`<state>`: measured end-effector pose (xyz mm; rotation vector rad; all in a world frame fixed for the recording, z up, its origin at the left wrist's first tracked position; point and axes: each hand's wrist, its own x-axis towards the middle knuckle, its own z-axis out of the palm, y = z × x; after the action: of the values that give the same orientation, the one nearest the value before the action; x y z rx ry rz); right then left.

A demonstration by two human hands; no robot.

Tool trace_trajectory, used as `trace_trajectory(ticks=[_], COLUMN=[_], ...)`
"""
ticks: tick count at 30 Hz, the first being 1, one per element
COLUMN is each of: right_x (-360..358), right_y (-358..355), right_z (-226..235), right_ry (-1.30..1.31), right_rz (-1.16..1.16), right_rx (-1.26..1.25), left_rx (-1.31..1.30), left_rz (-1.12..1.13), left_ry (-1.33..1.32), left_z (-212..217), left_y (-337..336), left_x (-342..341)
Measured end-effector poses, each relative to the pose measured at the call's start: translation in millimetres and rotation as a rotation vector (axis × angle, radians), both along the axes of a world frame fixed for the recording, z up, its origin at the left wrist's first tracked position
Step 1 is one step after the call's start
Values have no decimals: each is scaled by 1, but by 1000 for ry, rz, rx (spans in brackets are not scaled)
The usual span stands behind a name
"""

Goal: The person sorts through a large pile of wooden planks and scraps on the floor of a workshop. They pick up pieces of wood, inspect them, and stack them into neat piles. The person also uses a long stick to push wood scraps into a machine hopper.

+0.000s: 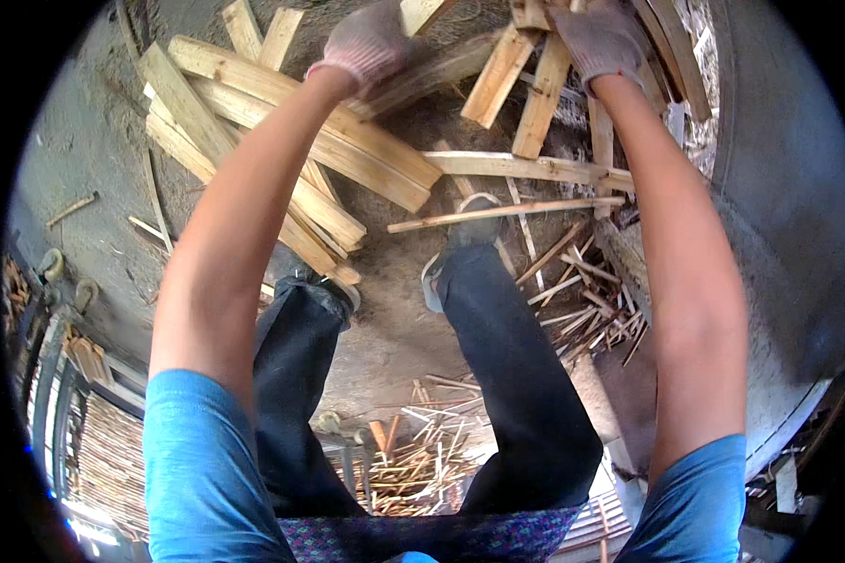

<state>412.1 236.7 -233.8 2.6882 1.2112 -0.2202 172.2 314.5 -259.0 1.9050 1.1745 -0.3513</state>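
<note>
Both my arms reach far forward over a heap of pale wooden planks (282, 141) on a dirt floor. My left hand (366, 42), in a knit work glove, is closed around the end of a plank (422, 11) at the top edge. In the same kind of glove, my right hand (599, 38) grips a pale plank (542, 98) that slants down toward the heap. My legs in dark trousers (507, 357) stand below, one shoe (465, 230) touching a thin strip of wood.
Thin offcuts and splinters (587, 300) lie scattered at the right beside a grey concrete wall (779, 188). More scrap strips (422, 450) pile near my feet. A metal cart frame with wheels (56, 281) stands at the left edge.
</note>
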Motion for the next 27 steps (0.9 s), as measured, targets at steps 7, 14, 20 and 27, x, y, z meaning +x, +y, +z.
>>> trace_trajectory(ticks=[7, 14, 20, 27], right_x=[-70, -203, -114, 32], right_y=[-56, -137, -105, -81], right_z=[54, 109, 94, 6], right_ry=[457, 846, 540, 295], right_rz=[-108, 233, 82, 162], right_rx=[306, -51, 56, -112], left_rx=[-441, -513, -309, 185], left_rz=[558, 1088, 981, 742], left_ry=[-330, -115, 96, 213], left_z=[94, 140, 96, 97], left_y=[-113, -194, -216, -228], left_x=[-50, -127, -172, -130])
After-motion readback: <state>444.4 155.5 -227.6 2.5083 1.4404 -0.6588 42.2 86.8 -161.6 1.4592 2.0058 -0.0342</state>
